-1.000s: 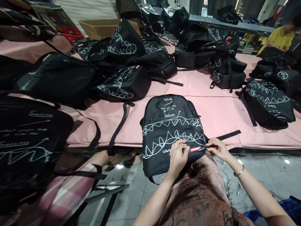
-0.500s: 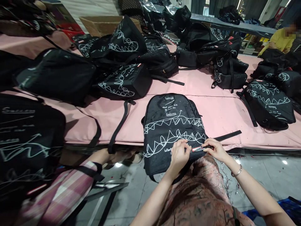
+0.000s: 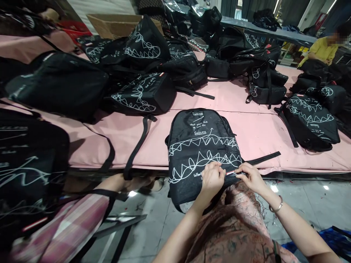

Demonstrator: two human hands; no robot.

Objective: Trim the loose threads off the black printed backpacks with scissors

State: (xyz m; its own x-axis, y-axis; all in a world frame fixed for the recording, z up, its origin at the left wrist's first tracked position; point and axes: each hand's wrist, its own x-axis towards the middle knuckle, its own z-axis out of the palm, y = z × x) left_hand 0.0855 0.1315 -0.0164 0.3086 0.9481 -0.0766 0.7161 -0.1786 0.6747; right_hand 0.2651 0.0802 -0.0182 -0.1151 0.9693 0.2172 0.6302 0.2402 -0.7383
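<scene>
Many backpacks (image 3: 204,149) crowd the pink table (image 3: 263,135); beyond, probably shelves (image 3: 288,53).

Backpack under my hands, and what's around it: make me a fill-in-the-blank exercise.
The left hand rests on a backpack whose fabric is ____.
The underlined word nearest the backpack's top reads ____.
The table cover is ____.
The bracelet circles the ____ wrist.
Missing words: black; Success; pink; right.

Black backpack (image 3: 189,151): "Success" twice, "What people think it looks like".
</scene>
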